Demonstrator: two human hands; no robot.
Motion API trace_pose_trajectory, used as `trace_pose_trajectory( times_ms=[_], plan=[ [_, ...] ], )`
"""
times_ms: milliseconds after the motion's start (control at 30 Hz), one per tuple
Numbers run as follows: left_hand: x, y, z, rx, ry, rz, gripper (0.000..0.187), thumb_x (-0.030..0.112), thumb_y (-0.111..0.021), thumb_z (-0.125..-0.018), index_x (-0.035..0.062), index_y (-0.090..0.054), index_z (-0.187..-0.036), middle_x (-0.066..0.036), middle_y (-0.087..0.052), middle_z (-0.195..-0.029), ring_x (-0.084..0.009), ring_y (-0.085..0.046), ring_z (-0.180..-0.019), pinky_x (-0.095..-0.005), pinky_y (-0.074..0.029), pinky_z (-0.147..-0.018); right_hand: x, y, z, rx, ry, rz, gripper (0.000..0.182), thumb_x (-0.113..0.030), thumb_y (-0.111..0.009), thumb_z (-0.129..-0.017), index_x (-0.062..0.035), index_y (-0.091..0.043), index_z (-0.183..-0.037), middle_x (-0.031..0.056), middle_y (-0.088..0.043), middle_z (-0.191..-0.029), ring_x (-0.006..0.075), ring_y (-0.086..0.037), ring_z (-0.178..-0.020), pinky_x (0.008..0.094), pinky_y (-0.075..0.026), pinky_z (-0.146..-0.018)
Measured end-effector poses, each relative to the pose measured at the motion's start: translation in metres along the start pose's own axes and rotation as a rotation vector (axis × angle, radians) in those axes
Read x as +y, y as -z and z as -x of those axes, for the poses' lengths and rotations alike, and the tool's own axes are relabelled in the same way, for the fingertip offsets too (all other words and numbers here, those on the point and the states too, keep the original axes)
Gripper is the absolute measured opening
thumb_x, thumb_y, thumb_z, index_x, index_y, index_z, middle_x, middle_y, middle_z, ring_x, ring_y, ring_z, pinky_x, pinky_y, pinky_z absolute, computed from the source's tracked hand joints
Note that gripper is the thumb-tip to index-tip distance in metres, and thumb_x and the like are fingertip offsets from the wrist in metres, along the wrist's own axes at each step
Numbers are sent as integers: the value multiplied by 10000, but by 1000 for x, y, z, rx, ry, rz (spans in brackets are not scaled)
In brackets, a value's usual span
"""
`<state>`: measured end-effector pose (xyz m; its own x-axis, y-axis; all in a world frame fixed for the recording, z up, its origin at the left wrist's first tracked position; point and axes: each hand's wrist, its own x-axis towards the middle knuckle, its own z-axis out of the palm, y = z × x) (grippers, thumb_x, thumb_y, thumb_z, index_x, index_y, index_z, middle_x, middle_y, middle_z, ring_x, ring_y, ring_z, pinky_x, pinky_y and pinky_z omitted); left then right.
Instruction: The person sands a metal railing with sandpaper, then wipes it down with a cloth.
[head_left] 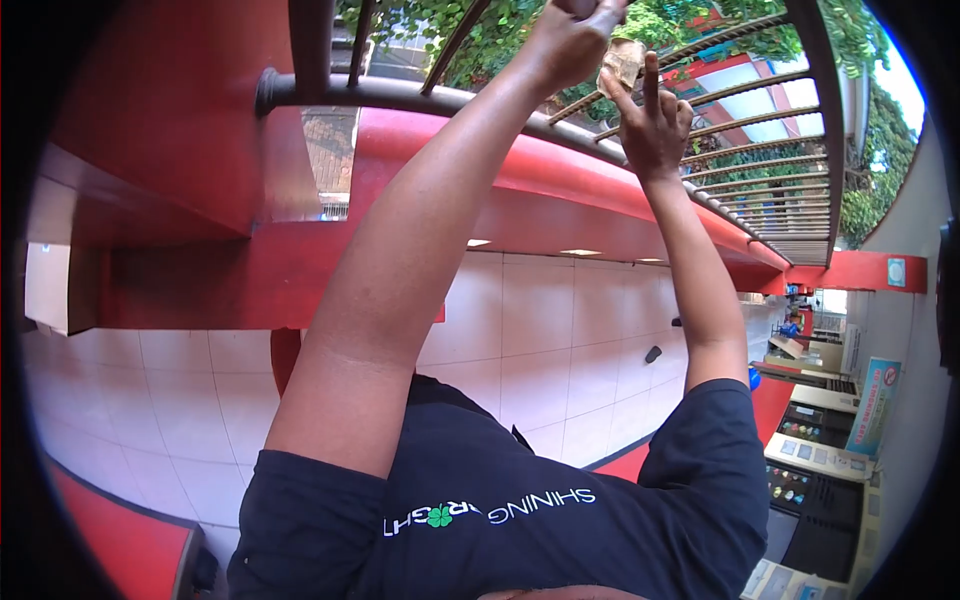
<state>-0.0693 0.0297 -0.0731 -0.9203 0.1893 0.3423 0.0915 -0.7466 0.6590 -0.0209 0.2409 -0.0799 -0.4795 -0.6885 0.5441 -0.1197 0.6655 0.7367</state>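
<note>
My left hand (575, 45) reaches up to the top edge, its fingers curled around something dark that the frame cuts off. Just right of it, a crumpled tan piece of cloth or paper (623, 62) lies against the metal railing. My right hand (655, 130) holds this piece near its thumb, with one finger stretched up and the others curled. Both hands are at the brown railing bars (760, 87), above a red ledge (560, 165).
A thick brown rail (400, 95) runs under the bars. Green foliage (870, 150) shows beyond them. Pale floor tiles (540, 320) spread below the ledge, with a small dark object (653, 354) on them. A signboard (875, 405) stands at the right.
</note>
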Motion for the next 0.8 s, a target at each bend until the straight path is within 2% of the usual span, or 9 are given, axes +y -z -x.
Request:
trace_pose_trajectory(
  times_ms=[67,133,167,200,233,400,567,633,800],
  plan=[
    [12,-3,6,67,-304,-352,190,177,-545,-1040,71,-524,-884,-54,-528,-807,-201,-526,-737,-379,-414,-657,42,13,-30,61,166,76,381,-183,-612,-912,-424,-742,-1177,-99,-430,-1615,123,-494,-865,349,-383,-828],
    [14,-3,3,16,-421,-465,236,170,-474,-1082,18,-596,-949,-54,-623,-878,-137,-589,-809,-298,-477,-754,85,40,-65,88,205,131,283,-189,-625,-907,-380,-760,-1066,-140,-487,-1566,109,-495,-894,334,-365,-850],
    [18,-8,8,37,-376,-473,246,178,-455,-1089,19,-591,-959,-55,-626,-875,-136,-587,-821,-297,-474,-772,109,48,-80,123,218,191,198,-187,-644,-900,-333,-749,-984,-103,-489,-1569,122,-526,-890,343,-382,-829],
    [15,-9,7,41,-355,-316,168,195,-540,-1066,82,-553,-943,11,-545,-792,-95,-496,-712,-281,-423,-646,128,57,-93,156,233,250,125,-185,-663,-892,-286,-737,-902,-66,-491,-1572,135,-557,-887,352,-400,-807],
    [19,-11,10,41,-313,-356,201,192,-489,-1081,54,-568,-958,-18,-577,-838,-119,-535,-768,-292,-446,-714,141,67,-102,140,148,294,129,-219,-680,-903,-236,-670,-776,-86,-549,-1518,158,-578,-894,365,-405,-827],
    [23,-9,11,25,-360,-492,248,193,-437,-1098,37,-572,-959,-36,-588,-884,-135,-551,-833,-301,-451,-786,143,85,-94,183,67,294,132,-227,-680,-891,-203,-706,-763,-152,-636,-1402,174,-572,-1059,374,-384,-889],
    [20,-5,7,-10,-298,-395,207,197,-446,-1099,60,-544,-978,-19,-572,-906,-116,-519,-851,-287,-422,-814,142,83,-86,184,146,152,93,-192,-734,-810,-140,-679,-756,-136,-692,-1315,145,-599,-948,384,-416,-911],
    [20,-5,8,-17,-248,-340,182,197,-448,-1101,69,-528,-1000,-17,-575,-920,-115,-519,-861,-283,-418,-827,145,100,-96,246,271,-36,103,-148,-747,-784,-120,-658,-741,-83,-749,-1130,154,-618,-853,369,-477,-829],
    [19,-2,7,-33,-304,-437,188,192,-439,-1103,58,-524,-1002,-26,-574,-926,-119,-522,-863,-279,-416,-825,138,106,-108,178,172,-304,104,-97,-738,-822,-88,-657,-757,39,-678,-791,224,-671,-666,348,-532,-569]
  ],
)
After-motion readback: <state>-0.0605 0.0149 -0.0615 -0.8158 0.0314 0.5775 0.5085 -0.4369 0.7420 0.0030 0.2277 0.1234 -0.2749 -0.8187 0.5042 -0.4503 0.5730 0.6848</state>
